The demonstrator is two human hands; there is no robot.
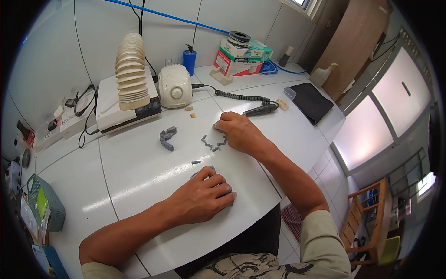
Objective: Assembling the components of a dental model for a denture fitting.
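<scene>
My left hand [204, 193] rests on the white table with its fingers curled. A grey-blue piece [210, 168] shows past its thumb side; the rest of that piece is hidden under the hand. My right hand [239, 130] is farther off, knuckles up, its fingertips pressed together near the tabletop. Whatever it pinches is too small or covered to name. Just beside those fingers lie several small bent grey pieces [208, 144]. One short grey rod [196, 162] lies apart, beyond my left hand. To the left sits a grey horseshoe-shaped dental model [167, 138].
At the back stand a white machine with a ribbed hose [132, 69], a white control unit [175, 87] and stacked boxes [244, 56]. A corded handpiece [260, 110] lies behind my right hand. A black mat [310, 102] is at right, a green basket [49, 204] at left.
</scene>
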